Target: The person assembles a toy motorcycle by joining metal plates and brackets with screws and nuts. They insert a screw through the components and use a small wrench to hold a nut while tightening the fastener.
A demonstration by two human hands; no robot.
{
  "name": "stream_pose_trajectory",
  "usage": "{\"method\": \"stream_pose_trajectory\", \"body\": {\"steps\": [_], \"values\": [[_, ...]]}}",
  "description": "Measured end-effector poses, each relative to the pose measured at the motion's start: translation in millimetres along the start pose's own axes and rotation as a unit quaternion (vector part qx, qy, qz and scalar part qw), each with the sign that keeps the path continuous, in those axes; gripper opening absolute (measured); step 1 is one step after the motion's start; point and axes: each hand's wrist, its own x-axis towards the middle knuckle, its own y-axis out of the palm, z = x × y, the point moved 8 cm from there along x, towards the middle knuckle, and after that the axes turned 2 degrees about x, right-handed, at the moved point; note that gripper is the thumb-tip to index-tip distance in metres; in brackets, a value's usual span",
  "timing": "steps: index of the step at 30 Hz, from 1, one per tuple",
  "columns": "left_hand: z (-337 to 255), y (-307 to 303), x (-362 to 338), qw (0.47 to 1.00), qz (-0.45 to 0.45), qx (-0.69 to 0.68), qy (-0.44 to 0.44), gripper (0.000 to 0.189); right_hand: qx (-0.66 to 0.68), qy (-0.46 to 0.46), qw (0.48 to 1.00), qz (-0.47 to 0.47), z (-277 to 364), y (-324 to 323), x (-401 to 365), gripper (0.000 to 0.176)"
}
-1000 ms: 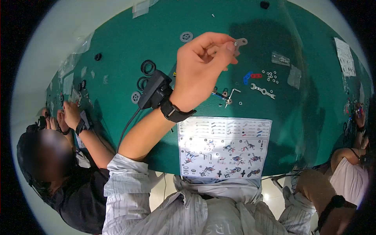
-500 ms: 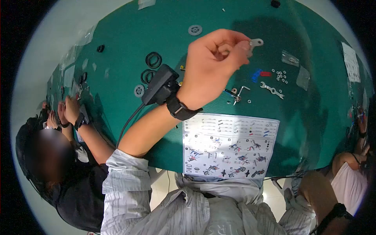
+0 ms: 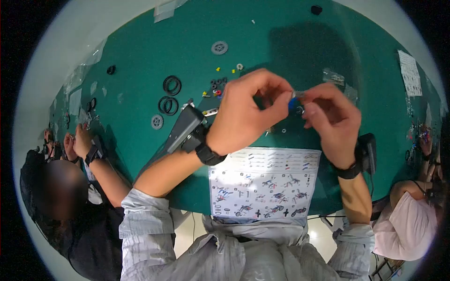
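Note:
My left hand (image 3: 255, 110) and my right hand (image 3: 330, 122) meet fingertip to fingertip above the green table. Between them is a small pale part (image 3: 298, 94), pinched by the left fingers and touched by the right. A blue piece (image 3: 293, 103) shows just beneath it; whether it is held or lies behind the fingers I cannot tell. The right fingers are closed, with their contents mostly hidden. Below the hands, a printed instruction sheet (image 3: 265, 183) lies at the near table edge. Small yellow, red and black parts (image 3: 218, 87) lie beyond my left hand.
Black rings (image 3: 172, 85) and a grey wheel (image 3: 157, 122) are left of my left wrist. Another grey wheel (image 3: 219, 48) lies farther back. A clear bag (image 3: 333, 77) is behind my right hand. A co-worker (image 3: 96, 164) sits left; another person (image 3: 412, 215) is right.
My right hand has come up from the lower right to meet my left hand. The left hand, with the pale part, has moved down and slightly left. The view has shifted slightly.

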Motion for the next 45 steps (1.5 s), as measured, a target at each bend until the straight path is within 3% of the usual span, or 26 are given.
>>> {"method": "stream_pose_trajectory", "body": {"steps": [6, 15, 18, 27, 29, 30, 36, 40, 45], "values": [[-11, 10, -1, 0.995, 0.033, 0.086, 0.042, 0.011, 0.073, 0.066, 0.995, 0.013, -16, 1, -4, 0.016], [-22, 10, -4, 0.987, 0.017, 0.131, 0.094, 0.014, 0.046, 0.003, 0.999, -0.016, -10, -3, -4, 0.012], [-25, 11, -5, 0.982, 0.006, 0.150, 0.117, 0.014, -0.028, -0.006, 0.999, -0.033, -6, -2, -7, 0.011], [-26, 11, 0, 0.992, 0.048, 0.100, 0.058, 0.012, 0.047, 0.004, 0.998, -0.038, -11, -2, -10, 0.013], [-41, 3, 4, 0.984, 0.029, 0.144, 0.097, 0.015, 0.098, -0.006, 0.994, -0.041, -12, -8, -7, 0.013], [-49, -3, 7, 0.979, 0.020, 0.165, 0.115, 0.016, 0.123, -0.009, 0.991, -0.043, -13, -11, -6, 0.014], [-46, -3, -3, 0.857, 0.245, 0.421, 0.167, 0.022, 0.127, 0.018, 0.988, -0.084, -11, -30, 0, 0.012], [-36, 10, -9, 0.798, 0.270, 0.494, 0.213, 0.028, 0.141, 0.031, 0.986, -0.082, -16, -29, 1, 0.010], [-29, 13, -11, 0.787, 0.276, 0.504, 0.224, 0.023, 0.145, 0.042, 0.986, -0.078, -18, -29, 1, 0.009]]}}
